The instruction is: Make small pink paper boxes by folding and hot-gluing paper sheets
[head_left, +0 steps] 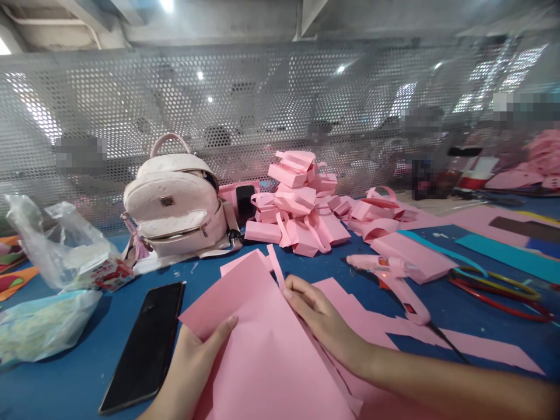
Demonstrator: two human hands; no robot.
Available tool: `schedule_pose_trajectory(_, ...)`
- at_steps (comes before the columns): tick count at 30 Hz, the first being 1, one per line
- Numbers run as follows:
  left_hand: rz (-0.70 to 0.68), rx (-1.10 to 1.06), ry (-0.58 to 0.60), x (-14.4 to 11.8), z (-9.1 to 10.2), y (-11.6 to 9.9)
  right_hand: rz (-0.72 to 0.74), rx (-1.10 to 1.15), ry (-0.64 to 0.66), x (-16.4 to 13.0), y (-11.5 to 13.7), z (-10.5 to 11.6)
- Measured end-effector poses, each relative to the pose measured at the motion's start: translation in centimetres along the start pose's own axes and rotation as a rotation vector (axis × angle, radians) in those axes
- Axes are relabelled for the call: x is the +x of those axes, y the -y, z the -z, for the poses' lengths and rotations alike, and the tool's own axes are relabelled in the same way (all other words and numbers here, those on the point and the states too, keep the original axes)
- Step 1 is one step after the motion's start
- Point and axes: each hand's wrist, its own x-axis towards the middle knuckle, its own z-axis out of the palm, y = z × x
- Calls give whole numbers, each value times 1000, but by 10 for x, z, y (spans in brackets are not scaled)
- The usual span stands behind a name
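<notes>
On the bench (437, 303), a pink sheet (262, 350) is gripped by the left hand (192, 356) and pinched, mid-fold, by the right hand (321, 321); creasing is called for next.

Bright, even overhead lighting; ceiling lamps (166, 4) glare. Soft shadows on the counter (100, 326). Edges bend; background slightly blurred.

You face a perforated metal screen (245, 99) beyond your hands, ceiling lights glinting through it, a blue table (109, 326) beneath them, concrete beams overhead.
</notes>
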Motion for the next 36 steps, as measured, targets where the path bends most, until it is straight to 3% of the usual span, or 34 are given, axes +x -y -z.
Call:
schedule_pose_trajectory(14,-28,-8,-11,0,0,0,-3,6,-48,-3,2,-1)
schedule_pose_trajectory(21,7,-51,-29,-1,-1,-2,-10,4,18,-1,3,-1)
schedule_pose_trajectory(27,17,-66,-20,-2,-1,-3,-1,19,-23,-2,1,-1)
schedule_pose_trajectory(36,21,-72,-44,2,0,0,-21,33,16,2,3,2)
